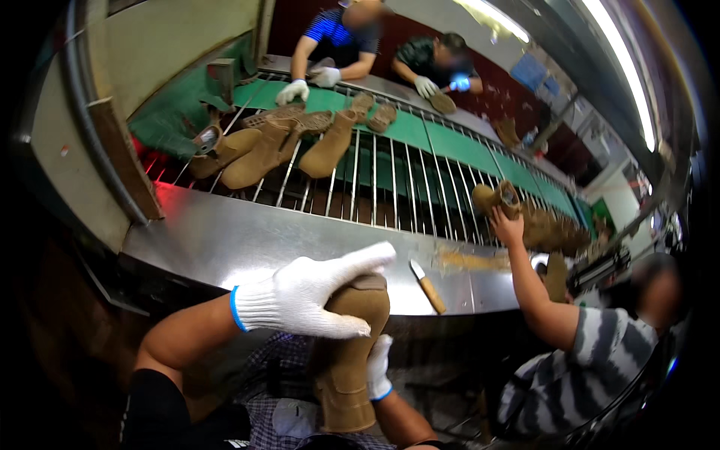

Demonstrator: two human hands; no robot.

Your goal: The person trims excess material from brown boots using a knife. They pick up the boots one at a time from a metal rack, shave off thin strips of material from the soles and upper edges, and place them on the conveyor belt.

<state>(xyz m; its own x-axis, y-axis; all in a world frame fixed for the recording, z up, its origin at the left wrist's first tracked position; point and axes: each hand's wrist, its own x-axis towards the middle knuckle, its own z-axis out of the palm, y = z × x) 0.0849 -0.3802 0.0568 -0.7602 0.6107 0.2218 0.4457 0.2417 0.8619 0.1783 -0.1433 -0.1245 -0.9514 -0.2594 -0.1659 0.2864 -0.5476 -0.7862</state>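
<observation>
Sole end up, a tan suede-like boot [352,360] stands in front of my body, its shaft pointing down toward my lap. My left hand [304,292], in a white knitted glove with a blue cuff edge, straddles the upper end of the boot. Its thumb lies across the near side, and its straight fingers reach past the far side. Lower down, my gloved right hand [380,367] is against the boot's right side, its fingers partly hidden behind it. A knife with a wooden handle [430,292] lies on the metal ledge just ahead.
Beyond the metal ledge [217,232] runs a conveyor of metal rods [382,187] bearing several tan boots [330,146]. At right, a co-worker's bare hand [510,225] holds another boot [495,199]. Two gloved people work across the green belt [405,127].
</observation>
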